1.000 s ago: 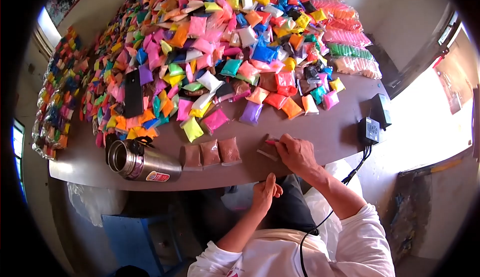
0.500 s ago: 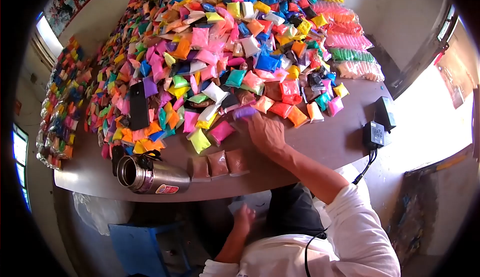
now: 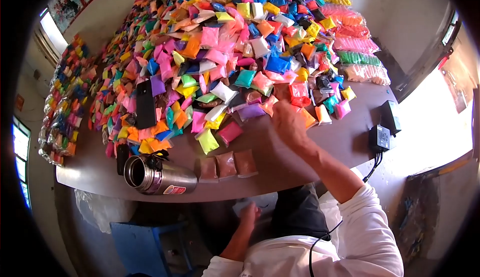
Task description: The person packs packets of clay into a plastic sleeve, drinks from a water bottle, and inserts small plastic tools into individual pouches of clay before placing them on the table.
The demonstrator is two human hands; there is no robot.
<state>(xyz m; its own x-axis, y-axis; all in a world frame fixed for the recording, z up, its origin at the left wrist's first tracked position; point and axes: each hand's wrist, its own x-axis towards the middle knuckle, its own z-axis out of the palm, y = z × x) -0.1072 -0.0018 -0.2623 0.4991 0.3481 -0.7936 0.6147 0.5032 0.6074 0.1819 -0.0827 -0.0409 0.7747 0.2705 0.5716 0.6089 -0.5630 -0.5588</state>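
My right hand (image 3: 290, 127) reaches over the table to the near edge of a heap of small colourful packets (image 3: 215, 72). Its fingers, slightly blurred, are closed at the lower edge of a brown packet (image 3: 281, 92). Around it lie a red packet (image 3: 300, 95), an orange packet (image 3: 307, 118) and a purple packet (image 3: 251, 111). Three brown packets (image 3: 227, 165) rest in a row close to the table's front edge. Below the table, my left hand (image 3: 249, 212) is curled by my lap against a pale grey thing (image 3: 267, 203); what its fingers hold is hidden.
A steel flask (image 3: 167, 177) lies on its side at the front edge. A black phone (image 3: 145, 105) rests on the packets. Two black boxes (image 3: 381, 136) with cables sit at the right. Bundled clear bags (image 3: 357, 44) line the far right; a blue stool (image 3: 135, 247) stands below.
My right hand has moved from the purple packet to the right and slightly up, to the brown packet. The purple packet lies uncovered now. The view has shifted slightly; my left hand stays low.
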